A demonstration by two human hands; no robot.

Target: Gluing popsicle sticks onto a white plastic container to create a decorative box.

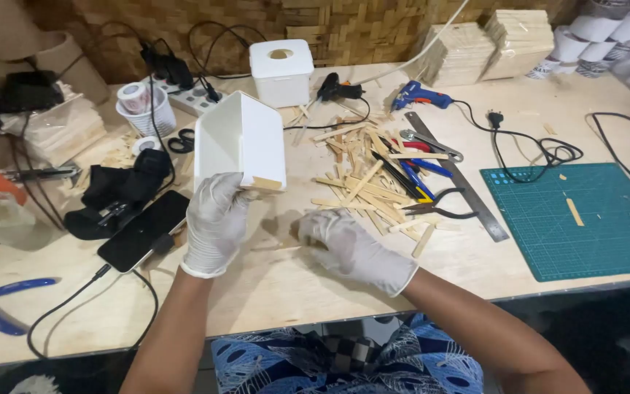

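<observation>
Head camera, looking down at a pale plywood tabletop (271,292) crowded with craft supplies. The person wears thin white gloves on both hands.

The left hand (214,222) is closed around the near lower corner of a white open-topped box (238,142), holding it tilted up off the tabletop with its open side facing left. A short wooden stick (267,183) runs along the box's near bottom edge, just right of the gloved fingers.

The right hand (348,244) rests palm down on the tabletop, fingers curled loosely. Whether it holds anything cannot be told. It lies at the near left edge of a scattered pile of flat wooden sticks (362,182).

Right of the pile lie black-handled pliers (439,206), a long metal ruler (457,177) and a green cutting mat (585,219). A blue glue gun (421,95) sits further back, and a second white box with a hole in its lid (281,71) stands behind the held one. A black phone (144,230) lies to the left.

To fit a stick well, the box likely needs a steady grip, with the working edge turned toward the right hand.
</observation>
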